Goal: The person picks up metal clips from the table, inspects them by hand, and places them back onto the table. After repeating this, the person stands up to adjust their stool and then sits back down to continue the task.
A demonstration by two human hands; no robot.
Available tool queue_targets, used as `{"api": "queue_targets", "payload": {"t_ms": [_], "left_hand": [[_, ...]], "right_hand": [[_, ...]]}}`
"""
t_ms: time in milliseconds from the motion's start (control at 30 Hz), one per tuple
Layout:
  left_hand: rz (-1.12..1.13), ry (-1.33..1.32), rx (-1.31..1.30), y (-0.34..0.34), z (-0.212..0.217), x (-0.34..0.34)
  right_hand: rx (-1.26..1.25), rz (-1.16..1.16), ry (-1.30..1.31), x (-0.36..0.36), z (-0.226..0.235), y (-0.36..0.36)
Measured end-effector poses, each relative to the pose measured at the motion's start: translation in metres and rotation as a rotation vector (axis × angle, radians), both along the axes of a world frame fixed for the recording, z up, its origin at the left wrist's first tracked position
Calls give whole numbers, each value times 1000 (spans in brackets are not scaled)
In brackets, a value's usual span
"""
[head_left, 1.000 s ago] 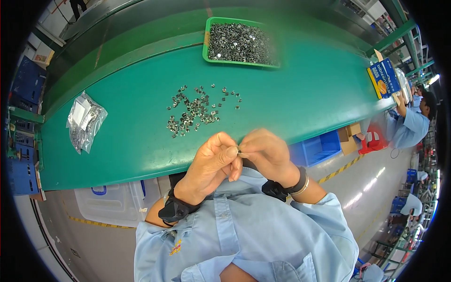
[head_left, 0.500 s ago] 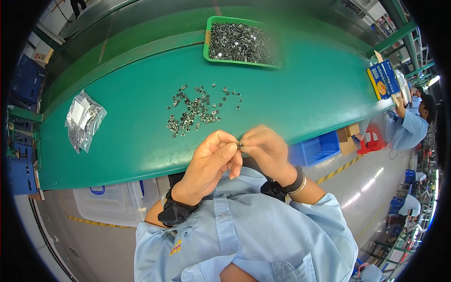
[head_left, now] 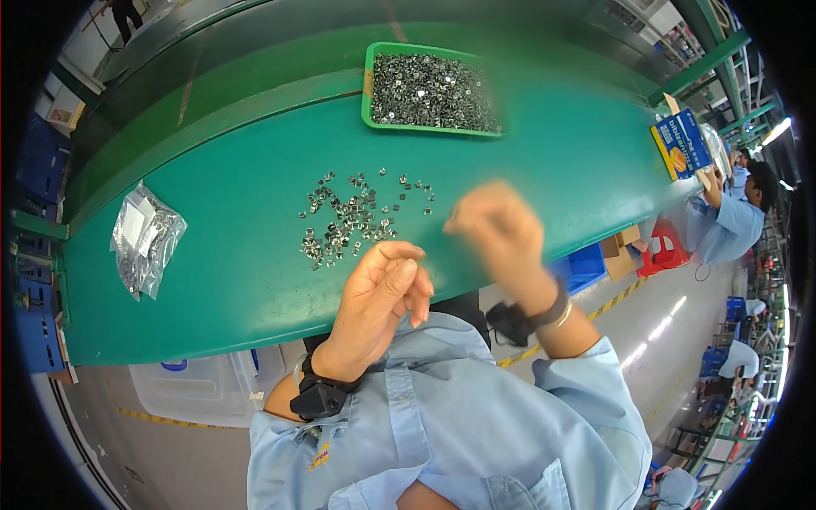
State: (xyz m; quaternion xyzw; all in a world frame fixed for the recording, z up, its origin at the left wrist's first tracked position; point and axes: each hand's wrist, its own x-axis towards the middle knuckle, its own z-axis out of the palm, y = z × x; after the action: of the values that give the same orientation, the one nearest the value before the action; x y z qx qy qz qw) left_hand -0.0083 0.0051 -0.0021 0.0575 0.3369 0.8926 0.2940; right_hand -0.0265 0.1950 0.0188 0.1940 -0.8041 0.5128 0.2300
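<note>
My left hand (head_left: 378, 302) is raised at the table's front edge, its fingers curled in and the thumb lying along them. Whatever it may hold is hidden by the fingers. Farther right, above the green table, my right hand (head_left: 501, 229) is smeared by motion, so its fingers and any small part in them cannot be made out. Beyond my left hand lies a loose spread of small metal clips (head_left: 344, 221), shiny and dark, several of them scattered off to the right.
At the back stands a green tray (head_left: 367, 98) heaped with similar small metal pieces. A clear plastic bag (head_left: 146, 242) of parts lies on the left. To the right are a blue and yellow box (head_left: 682, 144), a blue bin (head_left: 582, 268), a red stool (head_left: 665, 246) and a co-worker (head_left: 735, 217).
My hands were together with a small metal piece between their fingertips. My right hand has since moved away, up and to the right. My left hand has stayed nearly in place.
</note>
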Motion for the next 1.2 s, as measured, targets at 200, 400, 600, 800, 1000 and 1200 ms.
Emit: {"api": "queue_targets", "payload": {"t_ms": [200,400,600,800,1000,1200], "left_hand": [[-23,14,54,-7,-5,-1],[-76,-26,130,-11,-9,-5],[-96,-12,125,-10,-10,-6],[-87,-9,108,-8,-8,-5],[-6,11,-26,-4,2,-5],[6,76,-189,3,8,-9]], "right_hand": [[122,-219,-123,-82,30,39],[558,93,-159,-78,9,41],[687,222,-187,-72,10,27],[683,268,-202,-75,4,31],[413,299,-355,-48,31,18],[307,382,-353,-16,35,5]]}}
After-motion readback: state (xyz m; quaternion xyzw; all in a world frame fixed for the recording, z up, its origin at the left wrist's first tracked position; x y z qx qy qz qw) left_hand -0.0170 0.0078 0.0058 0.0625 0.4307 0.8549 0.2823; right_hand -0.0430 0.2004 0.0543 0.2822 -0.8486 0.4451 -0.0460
